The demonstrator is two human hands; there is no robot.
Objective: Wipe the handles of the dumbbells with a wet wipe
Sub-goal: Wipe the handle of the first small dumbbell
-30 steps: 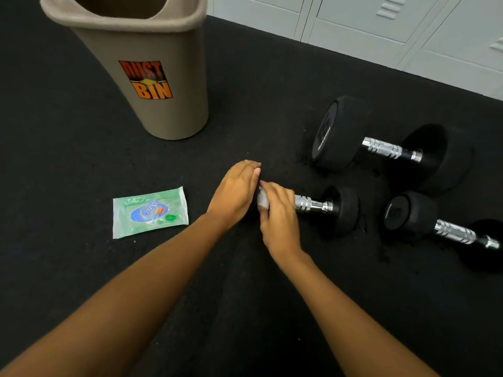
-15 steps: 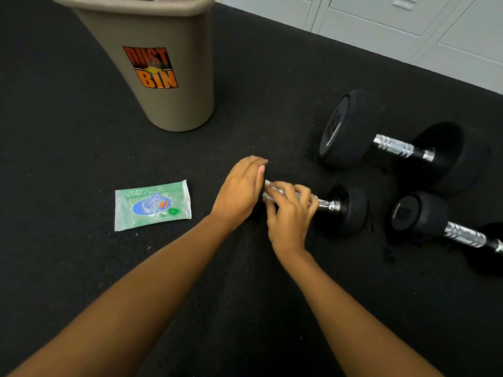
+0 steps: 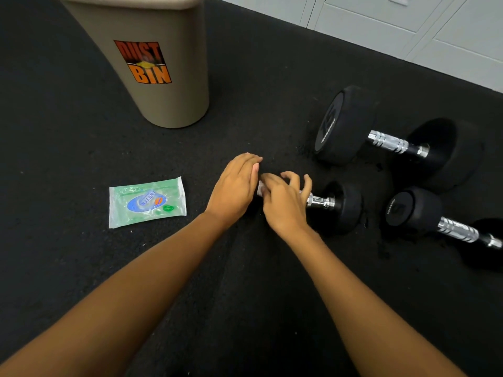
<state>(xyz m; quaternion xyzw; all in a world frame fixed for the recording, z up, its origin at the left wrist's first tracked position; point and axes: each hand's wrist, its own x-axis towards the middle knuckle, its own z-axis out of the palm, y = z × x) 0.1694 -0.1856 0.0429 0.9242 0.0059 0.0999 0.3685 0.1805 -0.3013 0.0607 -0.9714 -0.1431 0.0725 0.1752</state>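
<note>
My right hand (image 3: 284, 204) arches over the chrome handle (image 3: 320, 201) of the small dumbbell (image 3: 343, 208). Its fingers curl down around the bar, the index and little fingers lifted slightly. It grips a white wet wipe (image 3: 260, 189) against the bar, and only a small corner of the wipe shows at the thumb side. Touching that hand on its left, my left hand (image 3: 234, 186) lies flat with the fingers straight and together. It presses down where the dumbbell's near head must be, though the head itself is hidden under the hand. Just right of the grip, a short stretch of bare chrome runs into the black rubber far head.

Further right of the grip lies a medium dumbbell (image 3: 411, 211), and beyond it, up and to the right, a large dumbbell (image 3: 345, 123). Neither is touched. Well to the left of the grip a green wet wipe packet (image 3: 147, 202) lies flat on the black rubber floor (image 3: 81, 268). A beige dust bin (image 3: 174, 99) stands beyond and to the left, with grey lockers (image 3: 381, 14) at the far edge.

Compared with a second ago, the right hand has slid along the bar toward the far head, covering more chrome, and its fingers have spread. The left hand has stayed put.
</note>
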